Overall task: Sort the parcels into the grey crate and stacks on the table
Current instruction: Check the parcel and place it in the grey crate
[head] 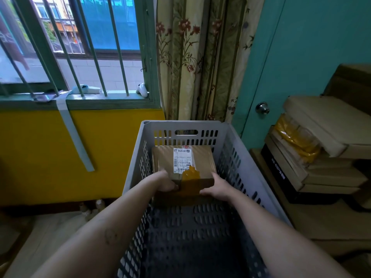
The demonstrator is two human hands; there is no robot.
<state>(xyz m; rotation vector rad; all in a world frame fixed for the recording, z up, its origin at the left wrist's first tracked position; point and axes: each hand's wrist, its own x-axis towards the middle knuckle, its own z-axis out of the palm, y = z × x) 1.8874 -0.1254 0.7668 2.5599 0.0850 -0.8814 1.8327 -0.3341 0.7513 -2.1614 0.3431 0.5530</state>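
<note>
- Left hand (167, 182): fingers curled round the near left corner of the parcel (192, 157), gripping it.
- Right hand (217, 187): closed on the near right corner of the same parcel, with the thumb along the near face. Neither hand carries anything else.
- Parcel position: inside the grey crate (230, 157), at the far end, close to the slotted end wall. The near part of the crate floor holds no other parcel.
- Contact: whether the parcel rests on the crate floor or hangs just above it cannot be told from this angle.
- Orientation: the top face is level and faces up, carrying the white label (182, 160) and a patch of amber tape (191, 174). The long axis appears to run across the crate, parallel to the far end wall.
- Step in hand, as judged: placing one parcel into the crate.
- Next move requires: confirm the parcel is seated flat, open both hands together, then lift them clear without dragging the near edge.
- Surroundings: the stacks (321, 147) of flat parcels stand on the table (281, 213) to the right, well apart from the hands.
</note>
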